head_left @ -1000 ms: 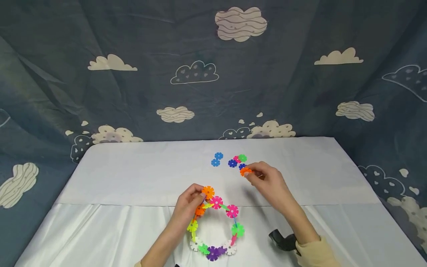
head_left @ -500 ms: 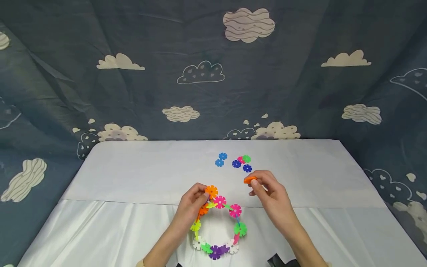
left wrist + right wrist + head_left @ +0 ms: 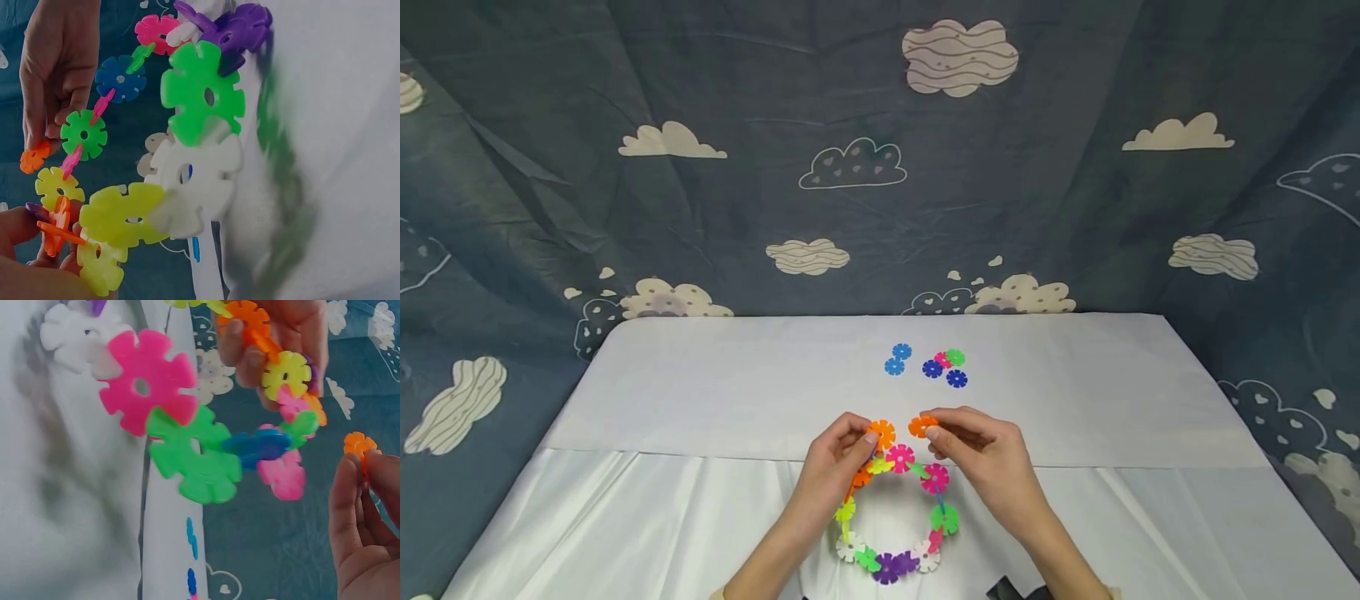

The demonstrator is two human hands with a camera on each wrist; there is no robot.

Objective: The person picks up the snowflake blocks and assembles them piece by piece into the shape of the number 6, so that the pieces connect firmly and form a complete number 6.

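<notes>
My left hand [image 3: 829, 471] pinches a ring of interlocking snowflake discs [image 3: 944, 519] near its top left, in the head view. The ring mixes pink, green, yellow, white, purple, blue and orange discs, and an orange disc [image 3: 883, 434] sticks up at the left fingertips. My right hand [image 3: 992, 467] holds a single orange disc [image 3: 921, 427] between thumb and fingers, a small gap right of that one. The left wrist view shows the ring's white disc [image 3: 197, 178] close up. In the right wrist view the single orange disc [image 3: 360, 444] is apart from the ring.
Loose discs lie farther back on the white-covered table [image 3: 737, 383]: light blue ones [image 3: 894, 367], dark blue ones [image 3: 957, 379], a pink and a green disc [image 3: 955, 357]. Behind the table hangs a dark cloud-patterned cloth [image 3: 700, 217]. A black object [image 3: 1004, 589] shows at the bottom edge.
My right hand has come from near the loose discs toward the left hand, carrying the orange disc and turning it. The left hand and ring have shifted slightly right.
</notes>
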